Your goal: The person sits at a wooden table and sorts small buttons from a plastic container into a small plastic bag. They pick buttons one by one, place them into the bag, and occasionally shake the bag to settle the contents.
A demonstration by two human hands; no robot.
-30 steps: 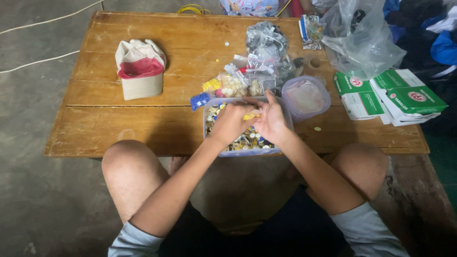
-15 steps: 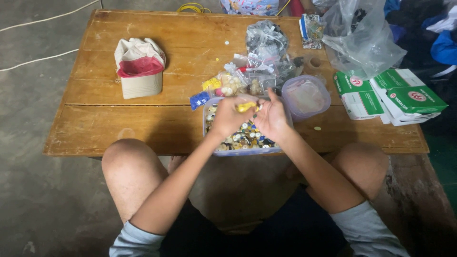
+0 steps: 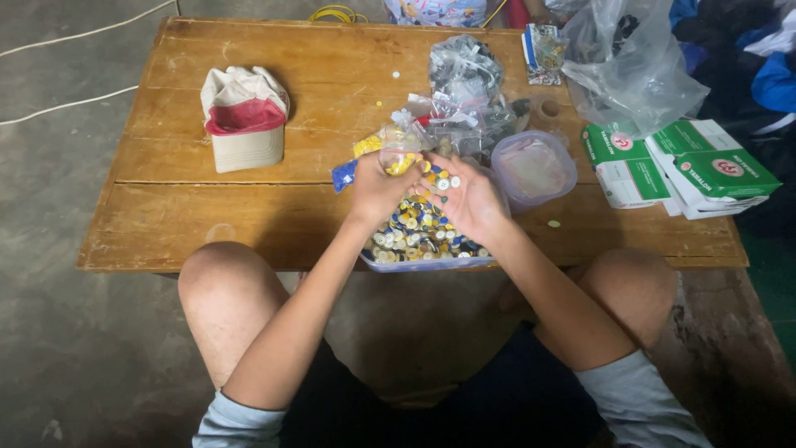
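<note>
Clear plastic tub (image 3: 423, 264), shallow and rectangular, sat at the near edge of the wooden table (image 3: 249, 224), heaped w/ small round buttons (image 3: 414, 232) in yellow, white, blue and black. Your left hand (image 3: 377, 187) was over the tub's far-left corner, fingers pinched around a small clear bag (image 3: 398, 159) w/ yellow bits inside. Your right hand (image 3: 464, 199) was over the tub's far-right part, palm up and cupped open, a few loose buttons lying on it. Just right of the tub stood a round translucent container (image 3: 535, 170); contents can't be made out. Beyond the tub lay crinkled clear bags (image 3: 460, 70) of dark bits. Far left of the tub sat a soft cloth cap (image 3: 245, 116), cream w/ a red band. Far right of the tub were green-and-white cardboard boxes (image 3: 688, 166).
</note>
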